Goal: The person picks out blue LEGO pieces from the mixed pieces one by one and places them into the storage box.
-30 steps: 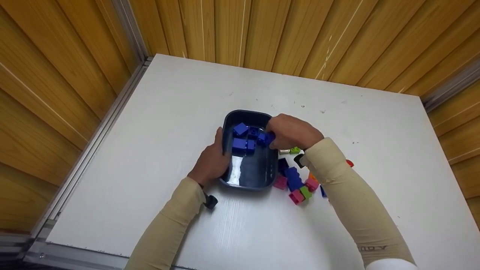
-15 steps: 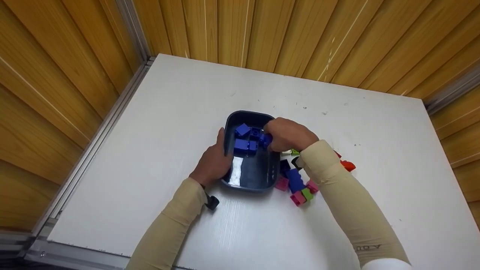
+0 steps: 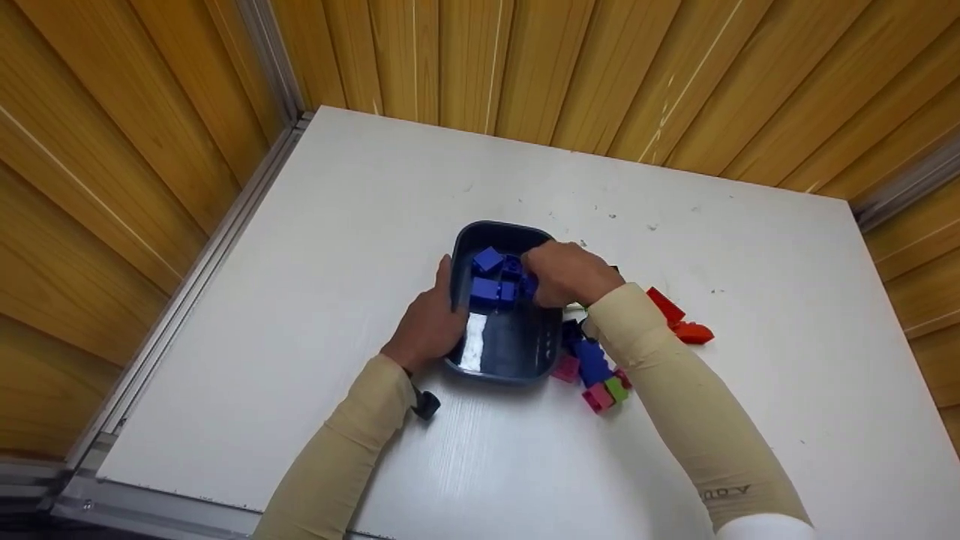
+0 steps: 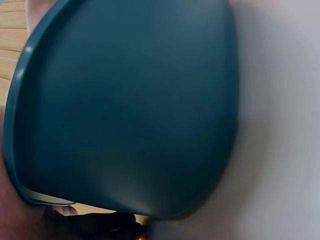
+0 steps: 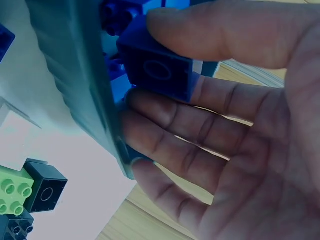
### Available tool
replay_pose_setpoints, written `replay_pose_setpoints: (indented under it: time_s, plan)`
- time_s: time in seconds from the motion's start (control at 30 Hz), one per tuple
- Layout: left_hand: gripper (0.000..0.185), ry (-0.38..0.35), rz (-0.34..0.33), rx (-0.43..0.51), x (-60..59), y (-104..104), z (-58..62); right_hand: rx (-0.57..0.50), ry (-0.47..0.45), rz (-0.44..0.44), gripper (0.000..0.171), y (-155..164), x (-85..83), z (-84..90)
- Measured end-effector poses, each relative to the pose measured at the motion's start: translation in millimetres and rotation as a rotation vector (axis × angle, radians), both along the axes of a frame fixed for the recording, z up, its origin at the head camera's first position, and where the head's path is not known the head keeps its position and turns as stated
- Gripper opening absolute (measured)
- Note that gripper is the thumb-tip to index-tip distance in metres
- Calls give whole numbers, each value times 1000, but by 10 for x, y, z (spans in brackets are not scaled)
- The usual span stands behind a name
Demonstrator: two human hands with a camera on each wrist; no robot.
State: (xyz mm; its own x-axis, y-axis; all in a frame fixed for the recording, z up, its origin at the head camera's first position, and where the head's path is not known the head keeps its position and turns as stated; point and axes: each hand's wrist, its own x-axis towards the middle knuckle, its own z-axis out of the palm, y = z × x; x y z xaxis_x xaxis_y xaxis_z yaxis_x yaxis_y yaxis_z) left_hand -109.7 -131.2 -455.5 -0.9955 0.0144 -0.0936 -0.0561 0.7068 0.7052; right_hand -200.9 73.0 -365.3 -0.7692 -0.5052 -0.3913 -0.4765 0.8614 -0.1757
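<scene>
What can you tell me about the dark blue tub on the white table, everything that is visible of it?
The tub is a dark blue-grey rounded rectangle with a raised rim, smooth and glossy like plastic. It stands upright on the white table, open at the top. Several blue bricks lie in its far half; the near half is bare and shines. The left hand holds its left wall. The right hand reaches over its right rim and pinches a blue brick. Loose coloured bricks lie beside its right wall.

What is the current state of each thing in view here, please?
Dark blue tub: upright on the table, partly filled.
Blue bricks: lying inside the tub.
Blue brick: pinched by the right hand.
Left hand: gripping the tub's side.
Loose bricks: lying on the table.
</scene>
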Motion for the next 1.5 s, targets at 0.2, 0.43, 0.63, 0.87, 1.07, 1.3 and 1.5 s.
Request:
replay_pose_setpoints:
  time_s: [0.2,0.43,0.63,0.87,1.07,1.3,1.5]
  plan:
    - [79,-9,-2,7,8,-6,15,-15,92,101,11,7,-9,-85]
    - [81,-16,9,18,10,-12,14,-8,113,152,33,0,-25,-150]
    - [81,-15,8,14,9,-15,-3,37,109,153,32,-26,-26,-202]
    - [80,-19,6,16,9,-8,-2,38,130,152,37,-40,-20,-259]
    - [80,-18,6,16,8,-6,3,42,140,143,41,-42,-17,-281]
    - [79,17,-13,8,6,-6,-15,41,150,145,37,-22,-8,-294]
    - [78,16,-14,1,8,-6,-16,-12,55,96,42,60,19,-173]
